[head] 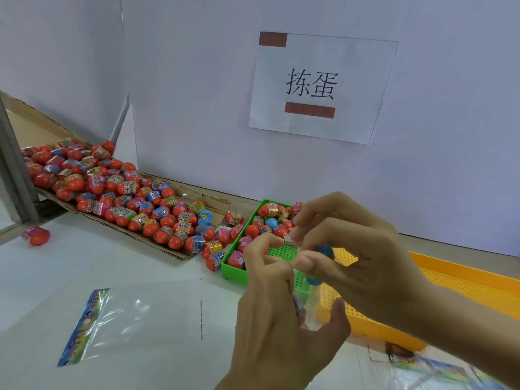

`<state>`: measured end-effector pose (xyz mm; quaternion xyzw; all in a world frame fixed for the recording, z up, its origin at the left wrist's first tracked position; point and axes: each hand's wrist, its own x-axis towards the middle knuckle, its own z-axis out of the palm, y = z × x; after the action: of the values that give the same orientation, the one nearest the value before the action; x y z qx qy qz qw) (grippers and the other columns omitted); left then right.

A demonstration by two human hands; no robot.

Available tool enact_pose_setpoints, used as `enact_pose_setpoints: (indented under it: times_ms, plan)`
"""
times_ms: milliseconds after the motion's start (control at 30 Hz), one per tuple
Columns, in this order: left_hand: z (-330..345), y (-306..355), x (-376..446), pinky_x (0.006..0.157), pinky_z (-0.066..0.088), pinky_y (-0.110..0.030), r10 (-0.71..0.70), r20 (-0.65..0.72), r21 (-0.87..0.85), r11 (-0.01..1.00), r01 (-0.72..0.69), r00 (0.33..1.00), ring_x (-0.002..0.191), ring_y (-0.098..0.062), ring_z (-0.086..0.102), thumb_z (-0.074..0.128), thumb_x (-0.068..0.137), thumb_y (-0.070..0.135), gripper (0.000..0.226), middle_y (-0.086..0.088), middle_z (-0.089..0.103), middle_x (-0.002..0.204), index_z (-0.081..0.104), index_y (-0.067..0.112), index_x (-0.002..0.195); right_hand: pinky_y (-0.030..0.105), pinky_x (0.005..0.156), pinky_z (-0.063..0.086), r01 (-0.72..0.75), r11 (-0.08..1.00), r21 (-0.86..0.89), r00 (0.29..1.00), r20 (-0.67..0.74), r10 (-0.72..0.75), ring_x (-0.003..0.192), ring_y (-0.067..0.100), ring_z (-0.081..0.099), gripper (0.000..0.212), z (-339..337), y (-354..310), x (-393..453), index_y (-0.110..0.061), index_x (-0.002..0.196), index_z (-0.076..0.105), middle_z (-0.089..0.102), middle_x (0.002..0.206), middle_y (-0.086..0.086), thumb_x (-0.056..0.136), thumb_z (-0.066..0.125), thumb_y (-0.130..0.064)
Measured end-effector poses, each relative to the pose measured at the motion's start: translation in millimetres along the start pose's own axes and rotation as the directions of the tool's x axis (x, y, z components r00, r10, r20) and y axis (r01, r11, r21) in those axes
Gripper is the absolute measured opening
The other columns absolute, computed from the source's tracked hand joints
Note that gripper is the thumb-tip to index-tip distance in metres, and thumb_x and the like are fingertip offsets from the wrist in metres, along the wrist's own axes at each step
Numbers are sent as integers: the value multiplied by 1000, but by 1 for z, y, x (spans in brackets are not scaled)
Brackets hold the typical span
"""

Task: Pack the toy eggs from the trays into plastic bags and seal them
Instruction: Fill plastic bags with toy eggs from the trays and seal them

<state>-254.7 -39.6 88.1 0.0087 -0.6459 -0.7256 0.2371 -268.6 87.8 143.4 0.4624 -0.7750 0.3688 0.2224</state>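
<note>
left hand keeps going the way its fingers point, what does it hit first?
Likely the right hand: the left hand points up and away, fingertips almost at it. The green tray lies below; depth is unclear.

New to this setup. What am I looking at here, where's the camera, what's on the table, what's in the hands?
No machine: a person's bare hands, seen from one head-worn camera looking forward and down. The right hand grips a blue toy egg. The left hand holds something small and partly hidden; I cannot tell what. On the white table lie a cardboard sheet heaped with toy eggs, a green tray holding more eggs, an orange tray, and a clear plastic bag.
</note>
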Motion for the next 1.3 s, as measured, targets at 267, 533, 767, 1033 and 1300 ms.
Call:
enact_pose_setpoints:
  times_ms: [267, 533, 767, 1033, 1300]
  plan:
    - [-2, -19, -37, 60, 50, -17, 495, 150, 328, 792, -515, 856, 88, -3, 53, 78, 66, 45, 59, 3, 37, 126, 26, 36, 93, 21, 97, 47, -263, 961, 85, 960, -74, 270, 128, 3, 53, 39, -10, -3, -21, -29, 116, 66, 60, 132, -18, 96, 42, -53]
    - [12, -26, -46, 50, 52, -23, 488, 218, 285, 797, -533, 846, 78, -8, 55, 70, 62, 42, 55, 13, 32, 120, 26, 32, 93, 23, 69, 57, -732, 608, 306, 662, 111, 741, 80, 8, 71, 58, -2, -16, -72, -32, 92, 74, 74, 88, -10, 50, 81, -72]
    - [35, -10, -49, 73, 58, -31, 162, 514, 60, 973, -224, 842, 100, -8, 65, 85, 51, 50, 82, 17, 48, 121, 30, 45, 111, 23, 54, 54, -626, 464, 627, 550, -66, 832, 64, 18, 71, 29, -31, -11, -94, -21, 81, 80, 75, 77, 14, 56, 77, -35]
    - [65, -14, -27, 74, 59, -36, -164, 588, -42, 972, 233, 792, 87, -20, 69, 93, 63, 27, 50, -7, 70, 92, 71, 25, 109, 30, 67, 58, -550, 331, 767, 405, -101, 909, 88, 26, 72, 28, -49, 13, -114, -24, 89, 81, 76, 92, 13, 72, 66, -40]
    - [66, -28, -35, 62, 57, -26, -213, 483, -106, 948, 299, 849, 81, -18, 73, 77, 65, 24, 28, -7, 76, 89, 80, 21, 93, 23, 68, 57, -638, 402, 657, 489, -57, 870, 85, 12, 72, 39, -49, 15, -127, -29, 94, 77, 76, 92, -3, 73, 66, -60]
